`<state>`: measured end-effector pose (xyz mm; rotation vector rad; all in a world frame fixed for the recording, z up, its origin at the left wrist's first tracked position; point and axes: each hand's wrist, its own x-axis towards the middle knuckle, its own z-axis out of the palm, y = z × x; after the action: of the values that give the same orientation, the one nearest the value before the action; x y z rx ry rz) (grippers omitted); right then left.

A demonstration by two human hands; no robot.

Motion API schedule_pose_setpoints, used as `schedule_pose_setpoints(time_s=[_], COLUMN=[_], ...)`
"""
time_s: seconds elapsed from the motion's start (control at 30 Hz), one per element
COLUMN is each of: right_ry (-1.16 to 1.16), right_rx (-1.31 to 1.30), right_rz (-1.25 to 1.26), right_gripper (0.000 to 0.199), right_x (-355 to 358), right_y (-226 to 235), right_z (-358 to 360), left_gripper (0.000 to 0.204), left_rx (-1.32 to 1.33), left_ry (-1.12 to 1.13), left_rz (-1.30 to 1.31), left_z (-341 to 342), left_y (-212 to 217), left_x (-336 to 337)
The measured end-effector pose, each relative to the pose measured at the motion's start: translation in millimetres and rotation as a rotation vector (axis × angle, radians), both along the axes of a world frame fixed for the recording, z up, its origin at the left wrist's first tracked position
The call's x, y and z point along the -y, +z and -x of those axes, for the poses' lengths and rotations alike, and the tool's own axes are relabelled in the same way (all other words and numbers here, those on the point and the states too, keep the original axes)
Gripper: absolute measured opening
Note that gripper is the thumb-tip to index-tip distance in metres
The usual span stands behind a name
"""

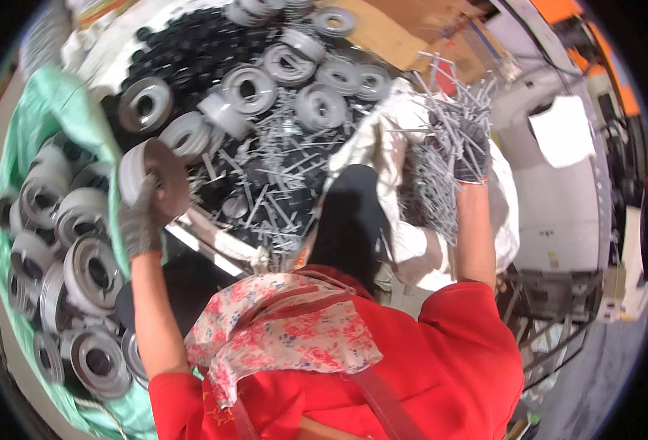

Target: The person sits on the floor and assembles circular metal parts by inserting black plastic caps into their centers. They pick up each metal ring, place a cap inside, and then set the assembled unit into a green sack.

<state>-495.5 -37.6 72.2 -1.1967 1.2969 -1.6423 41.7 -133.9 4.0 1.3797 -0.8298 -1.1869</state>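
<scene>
One grey ring [135,174] in the left hand [140,224], at the left of the view. Gloved fingers clamped on its near, lower part; ring tilted, its hollow side turned to the right. It is raised beside the upper edge of a green sack [52,92].

Right hand [472,158], gloved, dark with an orange edge at the wrist: closed around a bundle of thin grey sticks [449,110]. Sticks splay out at many angles, hiding most of the fingers. Bundle sits over the far part of an open white sack [504,194]; more sticks [430,191] lie heaped inside, below the hand. Hands well apart.

Green sack, far left: many grey rings inside, stacked and tipped every which way.

Between the two sacks, beyond the knees: a heap of small black parts [192,44]. More rings [265,95] lie on it, some flat, some on edge. Loose sticks [276,209] scattered over its near side, criss-crossed.

Brown cardboard [394,26] at the top, right of the heap. White sheet [562,132] on a pale surface farther right. Wearer seated or crouching, cannot tell which; red shirt [441,367], flowered cloth [295,323] across the front.
</scene>
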Motion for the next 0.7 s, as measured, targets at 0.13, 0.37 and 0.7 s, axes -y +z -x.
schedule_pose_setpoints(time_s=[0.13,0.37,0.7], right_ry=[-0.211,-0.567,0.272], right_rx=[0.295,-1.647,-0.872], right_rz=[-0.096,-1.012,-0.318], right_gripper=[0.046,0.062,0.025], right_x=[-77,-89,198], right_y=[31,-3,-149], right_z=[67,91,-135], left_gripper=[0.033,0.039,0.035], left_rx=[-0.057,0.037,0.15], left_ry=[-0.047,-0.07,0.011], left_rz=[-0.052,-0.115,-0.113], left_z=[-7,1,8], left_y=[-3,-4,-15], left_x=[-2,3,13])
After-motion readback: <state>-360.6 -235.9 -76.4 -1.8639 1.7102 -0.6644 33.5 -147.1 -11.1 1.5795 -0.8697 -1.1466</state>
